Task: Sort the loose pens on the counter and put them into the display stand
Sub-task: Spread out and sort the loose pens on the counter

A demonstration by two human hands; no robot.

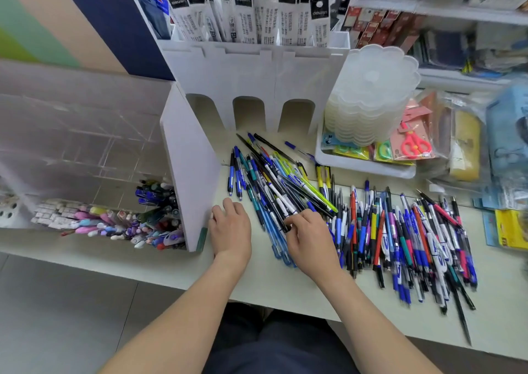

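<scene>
Right of the stand (190, 173), right grip (308, 239) pinches a pen (281, 202) in the pile (400, 230); left grip (230, 227) rests loose, empty, on desk (257, 282).

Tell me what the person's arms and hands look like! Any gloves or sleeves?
No gloves, no sleeves in view: the left hand and right hand are bare, and both forearms too. No watch or bracelet shows. Below them, dark navy trousers.
</scene>
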